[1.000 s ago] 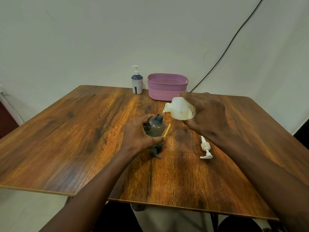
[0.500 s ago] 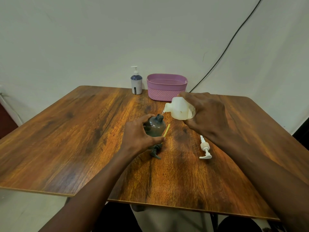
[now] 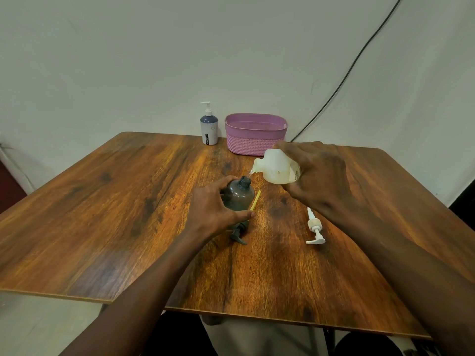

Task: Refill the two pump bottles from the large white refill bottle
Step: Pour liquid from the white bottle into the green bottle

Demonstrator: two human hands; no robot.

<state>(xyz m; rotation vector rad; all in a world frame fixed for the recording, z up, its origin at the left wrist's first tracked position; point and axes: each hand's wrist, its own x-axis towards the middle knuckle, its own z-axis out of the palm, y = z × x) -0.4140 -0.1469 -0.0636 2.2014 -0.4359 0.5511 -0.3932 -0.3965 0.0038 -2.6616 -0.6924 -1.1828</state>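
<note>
Both forearms reach in from the near edge over the brown wood-grain table (image 3: 102, 214). A dark grey plastic pump head (image 3: 237, 234) lies on the table just nearside of the left hand. A white plastic pump head with its tube (image 3: 314, 227) lies flat near the right wrist, on its inner side. Left hand (image 3: 216, 209) is palm down, fingers and thumb curled round the small smoky-grey translucent plastic bottle (image 3: 237, 197), which stands upright on the table with its neck open. A thin yellow tube (image 3: 256, 200) runs slanted just past the left thumb tip, beside the bottle, between the hands. Right hand (image 3: 316, 176) is raised, back of hand up, gripping the large white plastic refill bottle (image 3: 276, 169) by its body. That bottle is tipped sideways, spout pointing toward the left hand, just above the grey bottle's neck; a thin thread of liquid shows between them. Beyond the hands, at the far table edge, stand a blue-and-white pump bottle with white pump (image 3: 209, 129) and, just beyond the right hand's fingers, a purple woven-pattern plastic basket (image 3: 255, 133). Plain pale wall behind, with a black cable (image 3: 347, 73) running diagonally down it.
</note>
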